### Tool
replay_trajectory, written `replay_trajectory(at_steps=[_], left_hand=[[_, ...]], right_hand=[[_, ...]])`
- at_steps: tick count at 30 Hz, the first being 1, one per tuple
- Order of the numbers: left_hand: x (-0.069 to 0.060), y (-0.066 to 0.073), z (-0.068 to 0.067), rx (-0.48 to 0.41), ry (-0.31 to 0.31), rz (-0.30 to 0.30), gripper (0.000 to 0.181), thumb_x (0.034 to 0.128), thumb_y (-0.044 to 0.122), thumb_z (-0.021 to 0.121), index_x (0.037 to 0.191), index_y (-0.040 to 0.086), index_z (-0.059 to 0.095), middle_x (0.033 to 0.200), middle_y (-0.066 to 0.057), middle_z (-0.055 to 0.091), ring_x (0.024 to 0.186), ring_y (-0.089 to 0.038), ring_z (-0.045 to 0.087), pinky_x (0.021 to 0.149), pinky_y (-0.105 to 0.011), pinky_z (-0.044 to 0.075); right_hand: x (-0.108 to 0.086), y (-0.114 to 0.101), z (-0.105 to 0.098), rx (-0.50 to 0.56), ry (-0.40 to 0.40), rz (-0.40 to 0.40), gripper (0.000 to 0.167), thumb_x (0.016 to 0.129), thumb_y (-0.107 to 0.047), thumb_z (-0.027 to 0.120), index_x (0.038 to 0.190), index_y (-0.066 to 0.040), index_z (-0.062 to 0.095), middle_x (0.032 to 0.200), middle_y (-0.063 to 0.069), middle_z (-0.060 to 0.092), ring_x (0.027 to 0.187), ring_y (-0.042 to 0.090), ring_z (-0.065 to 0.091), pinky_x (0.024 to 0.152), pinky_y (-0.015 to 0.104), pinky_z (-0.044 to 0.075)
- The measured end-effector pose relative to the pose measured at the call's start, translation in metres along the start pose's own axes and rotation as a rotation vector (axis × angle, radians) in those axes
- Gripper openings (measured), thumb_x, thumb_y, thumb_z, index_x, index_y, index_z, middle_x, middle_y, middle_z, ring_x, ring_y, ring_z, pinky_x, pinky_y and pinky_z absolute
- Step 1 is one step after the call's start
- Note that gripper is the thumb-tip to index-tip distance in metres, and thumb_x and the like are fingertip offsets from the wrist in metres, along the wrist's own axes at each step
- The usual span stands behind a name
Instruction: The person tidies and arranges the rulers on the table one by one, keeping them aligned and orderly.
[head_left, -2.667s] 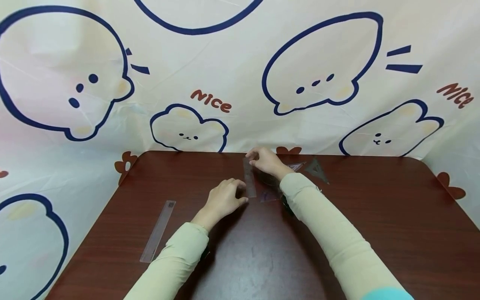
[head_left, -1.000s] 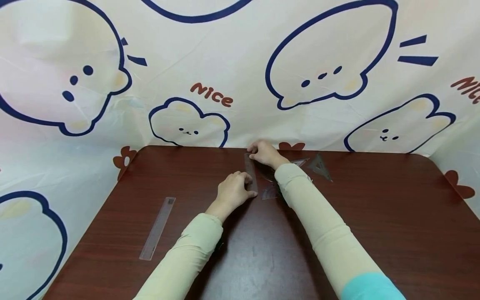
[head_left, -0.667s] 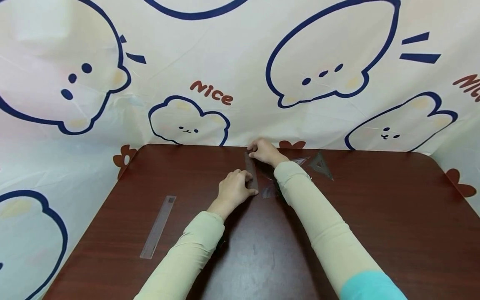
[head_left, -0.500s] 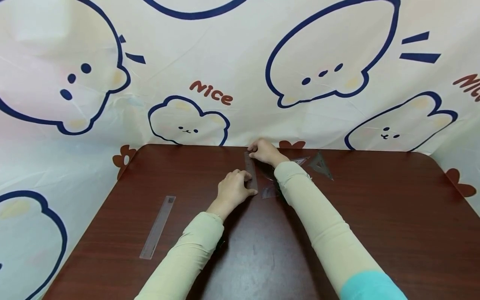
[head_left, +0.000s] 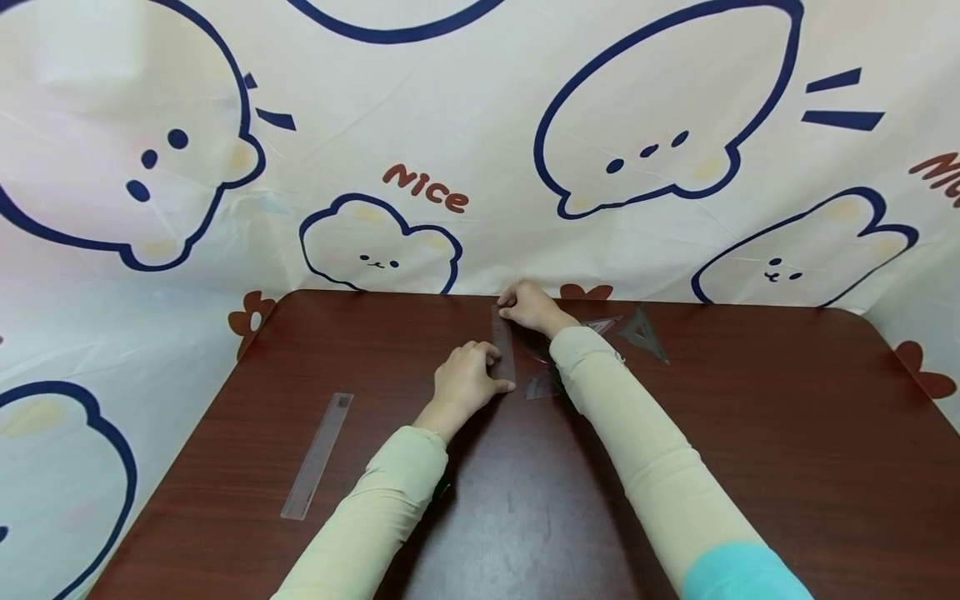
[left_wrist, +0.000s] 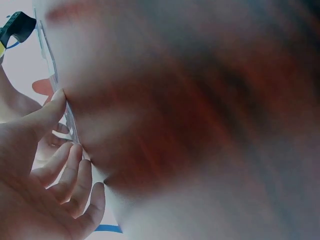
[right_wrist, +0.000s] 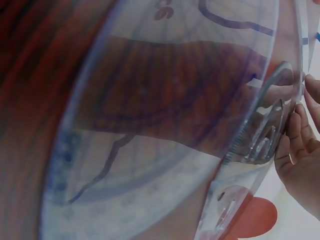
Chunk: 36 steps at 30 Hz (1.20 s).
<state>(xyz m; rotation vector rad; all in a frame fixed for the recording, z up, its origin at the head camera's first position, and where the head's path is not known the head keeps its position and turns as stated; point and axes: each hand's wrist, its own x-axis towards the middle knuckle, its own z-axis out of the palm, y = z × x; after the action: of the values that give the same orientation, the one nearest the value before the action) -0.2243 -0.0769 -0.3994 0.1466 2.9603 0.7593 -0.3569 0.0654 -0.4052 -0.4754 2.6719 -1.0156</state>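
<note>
The right hand (head_left: pixel 531 308) grasps the upper end of a clear ruler (head_left: pixel 504 336) close to the far edge of the table (head_left: pixel 750 458); the left hand (head_left: pixel 462 379) holds the end toward the near edge. The ruler seems placed beside the other drawing tools, perhaps needing only final straightening and release. Just right of it lies a clear protractor-like piece (head_left: pixel 538 386), partly hidden by the right sleeve (head_left: pixel 645 442), which crowds that side. A pale set square (head_left: pixel 600 325) and a dark set square (head_left: pixel 648 338) sit by the far edge; a second ruler (head_left: pixel 317 457) slants near the left edge, apparently left to gather
</note>
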Motion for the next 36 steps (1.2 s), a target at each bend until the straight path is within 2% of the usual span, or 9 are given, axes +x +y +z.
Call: replay_trajectory(at_steps=[10, 17, 22, 27, 36], left_hand=[[-0.001, 0.002, 0.000, -0.015, 0.028, -0.019, 0.066, 0.0771, 0.039, 0.086, 0.130, 0.009, 0.060, 0.108, -0.001, 0.066, 0.105, -0.023, 0.060, 0.085, -0.046, 0.049], [-0.002, 0.001, -0.002, 0.049, 0.019, -0.018, 0.057, 0.0774, 0.044, 0.084, 0.122, 0.012, 0.068, 0.105, -0.005, 0.063, 0.105, -0.026, 0.057, 0.083, -0.048, 0.049], [-0.002, 0.000, -0.002, 0.062, 0.015, -0.010, 0.051, 0.0756, 0.042, 0.086, 0.114, 0.012, 0.070, 0.102, -0.004, 0.063, 0.103, -0.025, 0.056, 0.081, -0.046, 0.049], [-0.005, 0.000, -0.003, 0.044, -0.002, -0.009, 0.047, 0.0766, 0.037, 0.087, 0.111, 0.011, 0.069, 0.098, 0.001, 0.067, 0.099, -0.022, 0.056, 0.078, -0.042, 0.049], [-0.008, 0.000, -0.008, 0.021, -0.020, 0.015, 0.050, 0.0794, 0.033, 0.085, 0.118, 0.009, 0.064, 0.101, 0.002, 0.068, 0.097, -0.020, 0.058, 0.078, -0.040, 0.050]], right_hand=[[-0.007, -0.004, -0.011, 0.070, -0.007, 0.009, 0.031, 0.099, -0.018, 0.063, 0.125, -0.001, 0.059, 0.114, 0.016, 0.058, 0.101, 0.030, 0.056, 0.088, 0.042, 0.047], [-0.009, -0.002, -0.017, 0.129, 0.013, -0.001, 0.036, 0.096, -0.019, 0.067, 0.127, -0.002, 0.057, 0.115, 0.016, 0.060, 0.105, 0.031, 0.058, 0.089, 0.043, 0.048], [-0.015, -0.004, -0.022, 0.165, 0.025, -0.010, 0.038, 0.095, -0.016, 0.069, 0.127, -0.001, 0.057, 0.108, 0.015, 0.060, 0.095, 0.027, 0.058, 0.082, 0.038, 0.048], [-0.023, -0.006, -0.021, 0.146, 0.073, -0.020, 0.035, 0.094, -0.017, 0.070, 0.125, -0.004, 0.059, 0.101, 0.012, 0.059, 0.084, 0.024, 0.055, 0.071, 0.033, 0.045], [-0.033, -0.011, -0.022, 0.161, 0.148, -0.004, 0.035, 0.095, -0.021, 0.069, 0.126, -0.008, 0.060, 0.103, 0.010, 0.059, 0.087, 0.025, 0.057, 0.071, 0.034, 0.045]])
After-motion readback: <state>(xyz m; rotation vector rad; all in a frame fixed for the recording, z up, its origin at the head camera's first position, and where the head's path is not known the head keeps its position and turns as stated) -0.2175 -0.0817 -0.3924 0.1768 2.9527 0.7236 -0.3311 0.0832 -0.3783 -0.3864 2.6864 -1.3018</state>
